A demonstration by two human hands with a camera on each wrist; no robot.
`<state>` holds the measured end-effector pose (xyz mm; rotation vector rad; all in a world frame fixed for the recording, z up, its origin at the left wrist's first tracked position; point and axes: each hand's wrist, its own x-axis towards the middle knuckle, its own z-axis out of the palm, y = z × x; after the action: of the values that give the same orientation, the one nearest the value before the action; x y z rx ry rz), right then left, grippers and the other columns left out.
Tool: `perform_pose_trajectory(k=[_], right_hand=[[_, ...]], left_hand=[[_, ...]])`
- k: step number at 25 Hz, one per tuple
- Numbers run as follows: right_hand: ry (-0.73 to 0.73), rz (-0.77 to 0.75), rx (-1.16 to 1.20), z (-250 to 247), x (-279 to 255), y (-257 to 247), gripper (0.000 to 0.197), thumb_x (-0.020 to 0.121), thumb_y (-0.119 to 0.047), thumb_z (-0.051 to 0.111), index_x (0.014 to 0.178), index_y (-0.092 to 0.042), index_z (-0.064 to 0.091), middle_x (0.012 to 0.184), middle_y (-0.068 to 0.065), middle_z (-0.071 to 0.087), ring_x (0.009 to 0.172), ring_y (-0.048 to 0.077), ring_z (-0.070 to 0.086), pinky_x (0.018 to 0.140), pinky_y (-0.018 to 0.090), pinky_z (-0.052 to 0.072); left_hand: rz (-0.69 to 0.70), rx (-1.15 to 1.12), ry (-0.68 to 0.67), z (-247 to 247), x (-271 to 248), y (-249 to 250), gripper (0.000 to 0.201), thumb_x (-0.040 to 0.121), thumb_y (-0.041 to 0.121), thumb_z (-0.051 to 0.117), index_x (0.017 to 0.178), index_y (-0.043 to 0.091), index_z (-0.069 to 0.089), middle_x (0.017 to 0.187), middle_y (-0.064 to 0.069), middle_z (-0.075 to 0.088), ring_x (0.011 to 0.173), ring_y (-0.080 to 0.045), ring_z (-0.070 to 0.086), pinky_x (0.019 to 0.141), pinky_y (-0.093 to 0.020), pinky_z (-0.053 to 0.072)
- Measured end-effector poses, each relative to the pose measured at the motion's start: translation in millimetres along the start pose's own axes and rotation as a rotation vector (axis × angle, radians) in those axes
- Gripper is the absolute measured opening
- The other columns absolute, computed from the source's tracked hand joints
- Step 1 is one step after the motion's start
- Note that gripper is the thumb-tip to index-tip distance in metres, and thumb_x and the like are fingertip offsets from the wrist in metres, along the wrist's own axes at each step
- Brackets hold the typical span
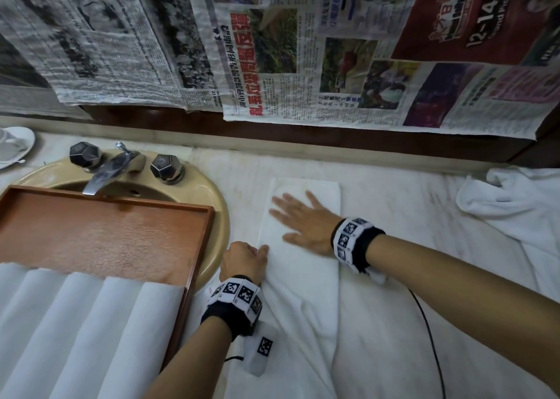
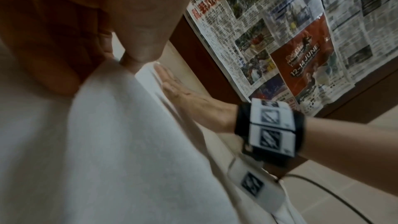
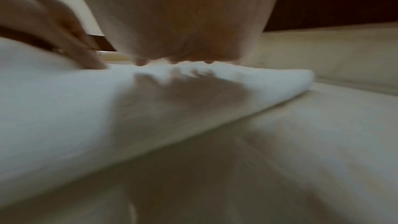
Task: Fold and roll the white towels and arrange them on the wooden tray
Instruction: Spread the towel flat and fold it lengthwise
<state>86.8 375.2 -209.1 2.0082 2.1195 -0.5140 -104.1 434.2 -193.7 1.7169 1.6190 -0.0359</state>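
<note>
A white towel [image 1: 303, 265] folded into a long strip lies on the marble counter, running from the wall toward me. My right hand [image 1: 298, 218] lies flat on its far half, fingers spread and straight; the right wrist view shows the palm [image 3: 178, 23] over the towel [image 3: 86, 108]. My left hand [image 1: 244, 259] has its fingers curled at the strip's left edge and pinches the cloth [image 2: 120, 125] there. A wooden tray [image 1: 106, 226] rests across the sink on the left, with several rolled white towels [image 1: 85, 323] lined up at its near end.
A beige sink [image 1: 212, 186] with a metal tap [image 1: 103, 171] sits under the tray. A crumpled white towel [image 1: 515, 204] lies at the far right. Newspaper [image 1: 303, 65] covers the wall. A black cable [image 1: 430, 338] trails from my right wrist.
</note>
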Motion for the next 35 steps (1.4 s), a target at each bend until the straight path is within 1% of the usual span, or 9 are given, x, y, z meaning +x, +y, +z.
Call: perform_pose_trajectory(k=[2,5,9,13,16,21,25,30,35], right_hand=[[-0.055,0.032,0.034,7.9,-13.0,9.8,0.064,0.1,-0.056,0.016,0.152,-0.031,-0.014,0.158,-0.009,-0.027,0.145,0.012,-0.022,0.113,0.052,-0.019],[-0.007,0.58,0.179,5.6,-29.9,25.4,0.069,0.1,-0.056,0.017,0.153,-0.025,-0.013,0.158,-0.004,-0.026,0.147,0.017,-0.02,0.112,0.061,-0.015],[-0.033,0.176,0.163,26.2,-75.3,-23.5,0.067,0.101,-0.051,0.023,0.154,-0.025,-0.01,0.158,-0.007,-0.024,0.147,0.014,-0.019,0.114,0.062,-0.007],[0.027,0.654,0.375,42.1,-117.0,-47.4,0.065,0.104,-0.04,0.026,0.154,-0.016,-0.008,0.16,-0.002,-0.022,0.147,0.02,-0.018,0.114,0.06,-0.01],[0.25,0.472,0.364,58.1,-144.1,-87.5,0.057,0.101,-0.03,0.039,0.153,-0.015,0.02,0.163,0.003,0.005,0.149,0.021,0.002,0.119,0.052,0.003],[0.21,0.508,0.351,74.3,-172.1,-122.7,0.042,0.101,-0.029,0.042,0.142,-0.024,0.041,0.154,-0.008,0.03,0.143,0.015,0.022,0.117,0.05,0.007],[0.119,0.569,0.294,69.8,-173.1,-131.3,0.047,0.103,-0.04,0.032,0.148,-0.029,0.029,0.159,-0.014,0.015,0.148,0.016,0.004,0.111,0.066,-0.004],[0.007,0.556,0.242,57.5,-169.8,-121.2,0.056,0.1,-0.041,0.042,0.151,-0.029,0.023,0.161,-0.013,0.006,0.149,0.021,-0.004,0.107,0.072,-0.005],[0.108,0.538,0.23,54.9,-171.9,-133.0,0.042,0.099,-0.021,0.047,0.14,-0.018,0.041,0.156,0.002,0.025,0.14,0.023,0.026,0.112,0.049,0.022]], left_hand=[[-0.005,-0.008,0.001,-0.8,2.9,1.7,0.038,0.082,0.039,0.067,0.059,0.011,0.059,0.066,-0.005,0.064,0.064,-0.027,0.061,0.061,-0.029,0.049],[-0.024,-0.004,-0.005,1.8,6.8,1.8,0.038,0.08,0.039,0.068,0.058,0.009,0.06,0.06,-0.009,0.064,0.056,-0.026,0.061,0.056,-0.03,0.05],[-0.045,-0.003,0.015,5.4,6.2,-1.8,0.041,0.078,0.043,0.071,0.073,0.003,0.066,0.075,-0.013,0.07,0.067,-0.03,0.066,0.058,-0.032,0.054],[-0.024,0.052,-0.1,-6.4,0.1,3.2,0.05,0.084,0.048,0.065,0.092,-0.002,0.069,0.084,-0.016,0.072,0.072,-0.03,0.069,0.06,-0.032,0.054],[0.199,0.15,-0.05,-15.5,-35.6,-2.7,0.039,0.088,0.041,0.065,0.113,0.011,0.067,0.112,-0.007,0.068,0.095,-0.026,0.065,0.087,-0.037,0.053],[0.713,0.308,-0.382,-2.1,-146.8,-46.5,0.017,0.079,0.024,0.063,0.088,0.037,0.069,0.1,0.017,0.067,0.083,-0.006,0.06,0.083,-0.027,0.049],[0.825,0.634,-0.512,24.2,-172.6,-70.8,0.042,0.074,0.015,0.057,0.11,0.035,0.065,0.112,0.013,0.06,0.101,-0.015,0.058,0.077,-0.027,0.043],[0.909,0.493,-0.545,-4.2,-165.5,-94.0,0.021,0.073,0.015,0.056,0.087,0.028,0.066,0.093,0.014,0.061,0.075,-0.008,0.053,0.067,-0.025,0.039],[0.86,0.579,-0.569,-26.2,-164.4,-122.0,0.031,0.072,0.012,0.055,0.09,0.036,0.063,0.089,0.019,0.058,0.077,-0.007,0.052,0.069,-0.024,0.042]])
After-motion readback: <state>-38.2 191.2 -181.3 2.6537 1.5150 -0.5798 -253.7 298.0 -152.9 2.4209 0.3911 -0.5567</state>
